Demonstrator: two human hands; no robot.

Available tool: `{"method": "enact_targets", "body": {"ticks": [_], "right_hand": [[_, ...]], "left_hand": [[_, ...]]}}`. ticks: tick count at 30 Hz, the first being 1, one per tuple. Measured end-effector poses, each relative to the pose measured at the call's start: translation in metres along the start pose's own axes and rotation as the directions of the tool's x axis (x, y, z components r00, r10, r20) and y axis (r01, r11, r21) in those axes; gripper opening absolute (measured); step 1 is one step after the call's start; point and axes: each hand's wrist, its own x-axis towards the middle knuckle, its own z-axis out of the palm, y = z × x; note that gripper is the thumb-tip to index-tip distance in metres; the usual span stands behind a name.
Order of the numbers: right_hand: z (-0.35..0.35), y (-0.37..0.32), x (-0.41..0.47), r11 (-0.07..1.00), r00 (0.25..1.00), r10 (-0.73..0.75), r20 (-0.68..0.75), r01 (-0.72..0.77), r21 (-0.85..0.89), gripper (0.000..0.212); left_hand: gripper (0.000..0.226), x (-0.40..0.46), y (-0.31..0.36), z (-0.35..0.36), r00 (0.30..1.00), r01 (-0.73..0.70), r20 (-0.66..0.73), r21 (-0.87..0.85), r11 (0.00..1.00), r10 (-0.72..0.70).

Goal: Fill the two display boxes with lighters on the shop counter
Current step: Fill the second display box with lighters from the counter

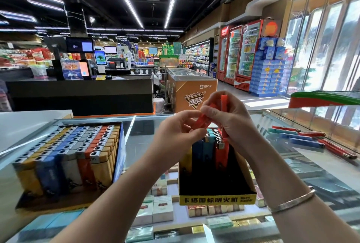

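Observation:
Two display boxes stand on the glass counter [140,145]. The left box [119,151] is packed with rows of yellow, blue, grey and orange lighters. The right box [217,199], yellow-fronted with black lettering, holds a few lighters at its back and is dark and bare in front. Above it, my left hand [176,131] pinches an orange lighter [201,121]. My right hand [231,120] grips several orange lighters [224,101], one pointing up, one hanging down toward the box. Loose red, blue and teal lighters [309,141] lie on the counter at the right.
Cigarette packs [162,208] fill the case under the glass. A white surface [29,122] lies at the far left. Beyond the counter are a dark checkout desk [81,94], an orange freezer chest [192,92] and drink fridges [243,54]. A red and green object [321,99] sits at the right.

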Motion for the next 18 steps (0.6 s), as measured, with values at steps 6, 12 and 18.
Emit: {"method": "enact_targets", "body": {"ticks": [6, 12, 18], "right_hand": [[-0.01, 0.005, 0.007, 0.995, 0.946, 0.088, -0.311, -0.07, 0.069, 0.013], [-0.022, 0.011, 0.008, 0.977, 0.864, 0.21, -0.457, -0.207, 0.056, 0.014], [-0.025, 0.014, 0.009, 0.97, 0.846, 0.227, -0.483, -0.238, 0.039, 0.015]], "left_hand": [[0.031, 0.001, 0.003, -0.007, 1.0, 0.015, -0.024, -0.052, 0.999, -0.016], [0.022, 0.0, 0.01, -0.011, 0.999, -0.033, -0.002, -0.072, 0.997, 0.033], [0.01, -0.001, 0.008, -0.011, 0.987, -0.054, 0.156, 0.032, 0.998, 0.048]]}}
